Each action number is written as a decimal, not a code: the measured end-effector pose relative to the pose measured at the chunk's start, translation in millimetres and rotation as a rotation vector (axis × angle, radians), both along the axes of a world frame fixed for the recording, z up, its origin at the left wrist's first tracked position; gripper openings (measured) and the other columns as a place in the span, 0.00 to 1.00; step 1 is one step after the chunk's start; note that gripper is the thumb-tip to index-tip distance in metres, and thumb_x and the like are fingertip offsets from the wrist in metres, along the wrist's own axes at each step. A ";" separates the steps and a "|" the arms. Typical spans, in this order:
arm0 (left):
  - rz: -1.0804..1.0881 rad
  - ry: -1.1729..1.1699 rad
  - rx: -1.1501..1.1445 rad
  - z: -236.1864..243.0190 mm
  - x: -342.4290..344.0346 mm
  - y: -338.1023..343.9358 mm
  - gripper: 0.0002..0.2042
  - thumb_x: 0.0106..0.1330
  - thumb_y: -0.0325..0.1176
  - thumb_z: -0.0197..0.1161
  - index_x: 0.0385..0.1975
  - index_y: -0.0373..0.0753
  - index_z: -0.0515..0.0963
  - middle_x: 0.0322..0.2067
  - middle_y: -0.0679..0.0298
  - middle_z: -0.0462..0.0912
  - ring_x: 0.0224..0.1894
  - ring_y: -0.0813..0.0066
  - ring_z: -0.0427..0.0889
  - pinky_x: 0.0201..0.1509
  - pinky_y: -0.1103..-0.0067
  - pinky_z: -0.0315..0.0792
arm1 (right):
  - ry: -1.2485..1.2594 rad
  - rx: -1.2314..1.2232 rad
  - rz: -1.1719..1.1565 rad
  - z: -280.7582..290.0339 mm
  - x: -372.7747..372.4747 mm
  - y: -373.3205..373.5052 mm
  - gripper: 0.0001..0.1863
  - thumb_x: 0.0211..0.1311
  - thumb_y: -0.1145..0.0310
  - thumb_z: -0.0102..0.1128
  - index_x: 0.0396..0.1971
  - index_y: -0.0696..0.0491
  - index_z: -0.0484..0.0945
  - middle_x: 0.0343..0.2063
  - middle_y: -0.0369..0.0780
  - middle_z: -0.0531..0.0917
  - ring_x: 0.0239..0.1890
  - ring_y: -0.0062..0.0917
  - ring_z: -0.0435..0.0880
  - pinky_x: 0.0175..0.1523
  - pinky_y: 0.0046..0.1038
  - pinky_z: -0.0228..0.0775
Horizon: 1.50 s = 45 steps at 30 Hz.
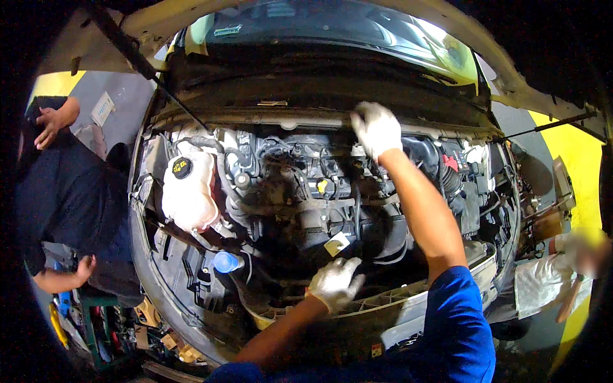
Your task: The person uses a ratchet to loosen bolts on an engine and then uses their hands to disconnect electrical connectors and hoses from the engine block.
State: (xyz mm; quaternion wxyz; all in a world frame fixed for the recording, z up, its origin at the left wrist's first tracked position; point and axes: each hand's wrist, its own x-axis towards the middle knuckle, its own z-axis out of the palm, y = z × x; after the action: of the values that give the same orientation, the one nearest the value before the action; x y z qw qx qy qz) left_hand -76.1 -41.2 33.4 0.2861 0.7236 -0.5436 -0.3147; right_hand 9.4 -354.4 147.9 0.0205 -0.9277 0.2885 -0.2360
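While the capped white reservoir [187, 196] sits left of the engine [316, 220], contents unclear, left hand [335, 284] is near the pale tag [332, 246], grip loosely apart, right hand [378, 130] above engine rear, grip blurred, can't tell.

Clock positions refer to the view centre. Right glove [377, 129], 2 o'clock: white. Left glove [335, 285], 5 o'clock: white. Sleeve [461, 319], 4 o'clock: blue. Tank [191, 207], 9 o'clock: milky white; its lid [182, 167]: black with yellow markings. Cap [226, 262], 8 o'clock: light blue. Floor [582, 169], 3 o'clock: grey, yellow band.
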 end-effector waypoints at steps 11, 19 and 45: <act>-0.064 0.127 -0.110 67.6 59.8 37.2 0.22 0.72 0.44 0.59 0.60 0.37 0.75 0.47 0.45 0.82 0.50 0.43 0.81 0.56 0.58 0.75 | 0.516 0.114 0.070 20.1 112.5 -74.8 0.20 0.52 0.56 0.69 0.43 0.50 0.89 0.42 0.48 0.89 0.47 0.43 0.87 0.56 0.40 0.79; 0.099 0.102 -0.278 36.2 69.5 54.2 0.21 0.68 0.39 0.64 0.59 0.40 0.75 0.41 0.46 0.82 0.42 0.43 0.83 0.46 0.58 0.78 | 0.496 0.084 0.138 29.5 112.4 -59.1 0.21 0.59 0.58 0.66 0.50 0.50 0.86 0.50 0.49 0.87 0.56 0.45 0.84 0.61 0.43 0.77; 0.212 0.087 -0.220 31.8 76.4 49.3 0.20 0.71 0.41 0.62 0.57 0.37 0.76 0.48 0.45 0.82 0.49 0.42 0.82 0.53 0.59 0.77 | 0.408 0.147 0.290 28.1 123.2 -55.8 0.23 0.53 0.58 0.68 0.46 0.54 0.87 0.45 0.48 0.89 0.49 0.42 0.87 0.58 0.37 0.76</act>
State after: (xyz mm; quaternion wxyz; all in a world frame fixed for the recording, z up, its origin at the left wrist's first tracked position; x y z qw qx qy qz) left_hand 0.4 8.1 65.2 0.4186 0.7269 -0.4826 -0.2521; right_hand 132.6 -410.2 176.0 0.0630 -0.9838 0.1670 -0.0171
